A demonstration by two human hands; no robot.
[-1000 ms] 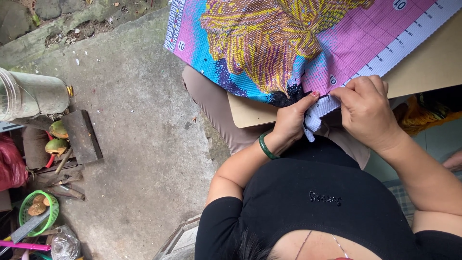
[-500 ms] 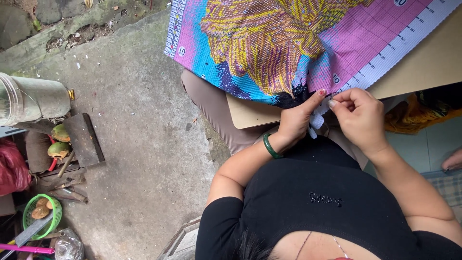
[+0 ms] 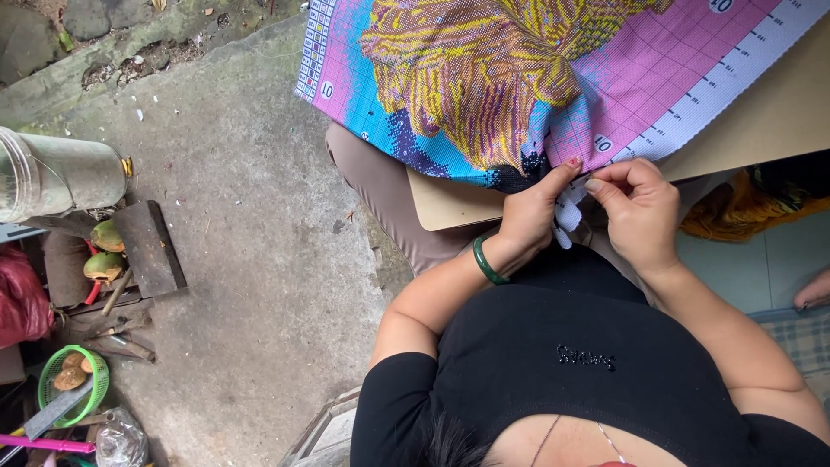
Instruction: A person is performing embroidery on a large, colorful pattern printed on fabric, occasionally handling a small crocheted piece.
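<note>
A large cross-stitch cloth [image 3: 519, 78] with a yellow and purple pattern on pink and blue lies over a tan board [image 3: 778, 112] on my lap. My left hand [image 3: 536, 216], wearing a green bangle [image 3: 486, 261], pinches the cloth's near edge at a dark patch. My right hand [image 3: 635, 212] is right next to it, with thumb and forefinger closed on the white border of the same edge. Whether a needle is held is too small to tell.
On the concrete floor to the left stand a metal canister [image 3: 60, 177], green coconuts [image 3: 104, 251], wooden planks [image 3: 147, 251], a red bag [image 3: 22, 303] and a green basket [image 3: 73, 389]. Orange fabric [image 3: 743, 207] lies at the right, and another person's foot [image 3: 813, 290] shows at the right edge.
My right hand has drawn a little closer to my left, and its fingers have shifted along the cloth's white edge. The left hand stays on the edge.
</note>
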